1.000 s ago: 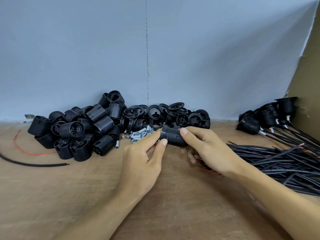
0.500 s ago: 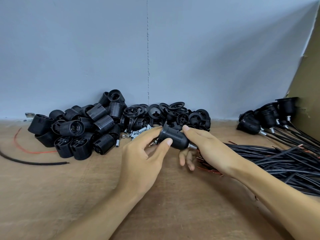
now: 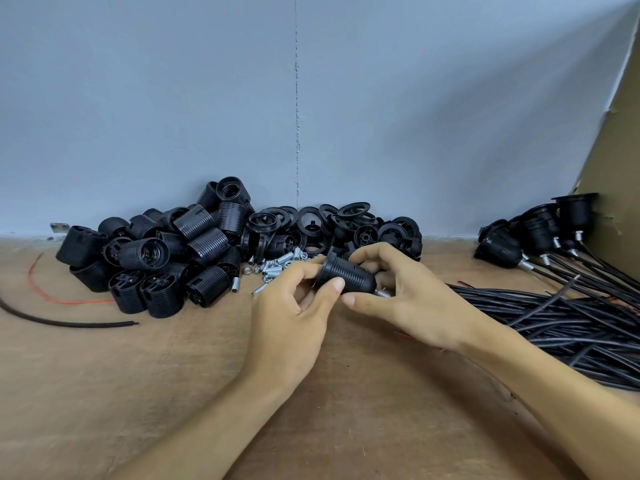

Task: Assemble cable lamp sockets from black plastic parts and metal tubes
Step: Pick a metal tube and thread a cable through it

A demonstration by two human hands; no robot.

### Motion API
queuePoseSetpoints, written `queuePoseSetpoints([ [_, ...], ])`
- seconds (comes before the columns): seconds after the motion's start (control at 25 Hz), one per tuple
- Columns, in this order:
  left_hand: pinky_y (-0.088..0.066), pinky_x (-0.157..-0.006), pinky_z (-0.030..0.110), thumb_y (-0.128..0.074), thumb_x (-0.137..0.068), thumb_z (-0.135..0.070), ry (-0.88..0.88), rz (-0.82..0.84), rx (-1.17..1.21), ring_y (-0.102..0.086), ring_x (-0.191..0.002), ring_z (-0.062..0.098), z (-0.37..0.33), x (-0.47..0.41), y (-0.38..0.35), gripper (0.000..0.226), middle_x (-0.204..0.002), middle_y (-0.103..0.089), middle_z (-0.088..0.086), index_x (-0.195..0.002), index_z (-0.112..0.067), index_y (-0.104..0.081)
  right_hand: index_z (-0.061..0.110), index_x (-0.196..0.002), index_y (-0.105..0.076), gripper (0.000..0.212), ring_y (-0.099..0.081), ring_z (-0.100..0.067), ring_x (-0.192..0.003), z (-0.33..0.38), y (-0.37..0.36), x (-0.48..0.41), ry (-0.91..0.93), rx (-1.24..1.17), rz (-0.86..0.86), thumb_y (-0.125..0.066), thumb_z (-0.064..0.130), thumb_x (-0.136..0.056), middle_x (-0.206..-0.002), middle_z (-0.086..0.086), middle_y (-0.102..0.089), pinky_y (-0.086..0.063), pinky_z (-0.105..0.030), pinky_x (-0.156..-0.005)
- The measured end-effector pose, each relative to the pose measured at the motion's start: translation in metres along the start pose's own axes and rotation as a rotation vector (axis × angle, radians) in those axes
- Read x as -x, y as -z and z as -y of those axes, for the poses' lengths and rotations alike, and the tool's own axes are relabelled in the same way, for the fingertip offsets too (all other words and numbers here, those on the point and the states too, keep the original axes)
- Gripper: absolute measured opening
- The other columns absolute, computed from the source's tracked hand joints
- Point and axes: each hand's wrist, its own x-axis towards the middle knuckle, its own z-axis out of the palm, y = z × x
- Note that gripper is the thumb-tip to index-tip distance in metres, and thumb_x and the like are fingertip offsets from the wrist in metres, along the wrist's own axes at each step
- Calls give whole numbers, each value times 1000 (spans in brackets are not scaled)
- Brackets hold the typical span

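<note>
At the frame's centre, a black ribbed plastic lamp socket [image 3: 349,277] with a short silver metal tube [image 3: 382,292] at its right end is being held over the brown wooden table [image 3: 104,375]. The left hand [image 3: 294,313] is pinching its flanged end between thumb and curled fingers, while the right hand [image 3: 405,292] is gripping its rounded end. Just behind, loose silver tubes [image 3: 277,263] are lying beside a heap of black plastic shells [image 3: 166,258], and a bundle of black cables [image 3: 571,323] is lying at right.
</note>
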Motion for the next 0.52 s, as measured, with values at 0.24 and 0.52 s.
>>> queuePoseSetpoints([
  [0.24, -45, -78, 5, -65, -97, -14, -41, -36, -79, -69, -92, -2, 1, -2, 1, 11, -91, -75, -17, -99, -18, -75, 31, -114, -59, 19, -70, -17, -82, 1, -5, 0, -9, -107, 91, -52, 43, -102, -90, 5, -74, -51, -28, -76],
  [0.52, -46, -79, 5, -65, -97, -13, -28, -44, -70, -68, -92, -4, -1, -1, 0, 11, -91, -75, -18, -95, -18, -75, 31, -122, -54, 38, -65, -7, -79, -1, -4, -2, -23, -126, 41, -75, 31, -89, -96, 8, -71, -49, -23, -72],
])
